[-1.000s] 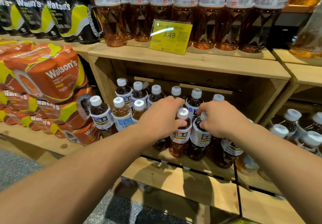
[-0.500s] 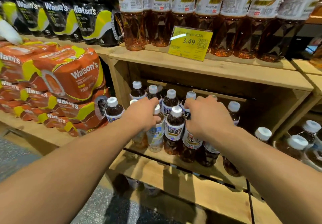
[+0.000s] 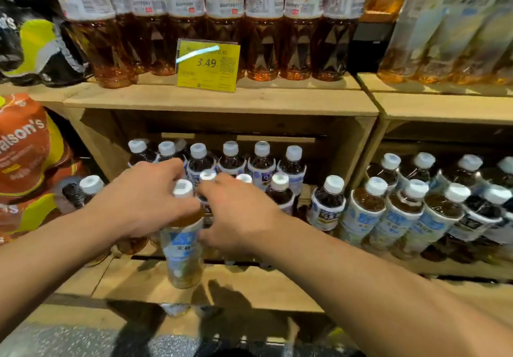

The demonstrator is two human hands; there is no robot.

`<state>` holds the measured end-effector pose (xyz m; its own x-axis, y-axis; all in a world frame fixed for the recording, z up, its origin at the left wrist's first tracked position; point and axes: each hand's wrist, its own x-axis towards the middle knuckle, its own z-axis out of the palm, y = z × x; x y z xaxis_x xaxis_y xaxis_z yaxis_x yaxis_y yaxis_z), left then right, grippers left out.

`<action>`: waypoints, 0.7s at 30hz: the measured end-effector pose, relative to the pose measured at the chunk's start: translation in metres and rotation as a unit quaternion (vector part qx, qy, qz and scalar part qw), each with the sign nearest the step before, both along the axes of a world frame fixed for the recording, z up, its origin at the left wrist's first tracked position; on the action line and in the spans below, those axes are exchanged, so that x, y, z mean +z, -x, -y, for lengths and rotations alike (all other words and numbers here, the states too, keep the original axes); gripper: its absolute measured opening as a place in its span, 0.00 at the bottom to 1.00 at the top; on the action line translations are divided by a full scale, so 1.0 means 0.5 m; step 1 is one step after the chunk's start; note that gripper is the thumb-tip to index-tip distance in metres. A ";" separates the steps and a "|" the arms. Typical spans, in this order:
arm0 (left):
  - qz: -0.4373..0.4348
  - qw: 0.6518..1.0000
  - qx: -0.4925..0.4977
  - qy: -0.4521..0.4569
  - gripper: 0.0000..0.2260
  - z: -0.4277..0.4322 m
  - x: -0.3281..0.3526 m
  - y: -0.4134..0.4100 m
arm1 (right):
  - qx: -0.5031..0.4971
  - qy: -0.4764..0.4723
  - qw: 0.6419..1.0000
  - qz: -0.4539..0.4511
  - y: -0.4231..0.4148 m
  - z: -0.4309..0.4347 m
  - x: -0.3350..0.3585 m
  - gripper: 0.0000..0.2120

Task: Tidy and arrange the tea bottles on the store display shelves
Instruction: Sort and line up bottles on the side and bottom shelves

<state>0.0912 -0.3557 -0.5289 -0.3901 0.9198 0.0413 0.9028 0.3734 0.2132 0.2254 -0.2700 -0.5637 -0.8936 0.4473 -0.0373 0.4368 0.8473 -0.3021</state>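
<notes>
Nearest, clasping with the left-hand grip (image 3: 144, 204) the shoulder of a small clear plastic tea bottle with white cap and blue-white label (image 3: 183, 251), out before the lower wooden shelf (image 3: 249, 287). Just right, curling the right-hand grip (image 3: 238, 212) over neighbouring caps; too blurred to tell whether holding. Probably full yet light, stiff, slick at the label; best taken under the cap. Farther in, tight rows of white-capped dark tea bottles (image 3: 261, 162); spare room only at far right, beneath the upper wooden plank (image 3: 222, 104).

Left hand (image 3: 144, 204) grips a pale bottle (image 3: 183, 251) by its shoulder at the shelf (image 3: 249, 287) front. Right hand (image 3: 238, 212) sits among dark bottles (image 3: 280, 193) just beside it, its grasp blurred.
</notes>
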 end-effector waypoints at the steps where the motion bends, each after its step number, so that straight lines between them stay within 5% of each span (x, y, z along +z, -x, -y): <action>1: 0.017 1.000 -0.006 -0.017 0.13 0.000 0.002 -0.011 | 0.002 0.058 0.998 0.010 -0.005 0.001 -0.005 0.28; 4: 0.055 0.996 -0.029 -0.068 0.15 -0.014 -0.017 -0.050 | -0.033 0.147 0.989 -0.013 -0.045 -0.010 -0.017 0.32; 14: 0.100 0.982 -0.156 -0.037 0.12 -0.152 -0.061 -0.271 | -0.156 0.147 0.977 -0.015 -0.308 -0.078 -0.013 0.21; 18: 0.135 0.959 -0.248 -0.005 0.13 -0.210 -0.065 -0.374 | -0.234 0.143 0.961 -0.014 -0.422 -0.110 -0.053 0.31; 21: 0.162 0.946 -0.278 -0.032 0.20 -0.255 -0.067 -0.461 | -0.280 0.138 0.950 -0.022 -0.519 -0.127 -0.063 0.30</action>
<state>0.3214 -0.2283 -0.5623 0.1513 0.9863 0.0651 0.8392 -0.1630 0.5188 0.4850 -0.2065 -0.5951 -0.5214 0.8318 -0.1903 0.7772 0.3709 -0.5083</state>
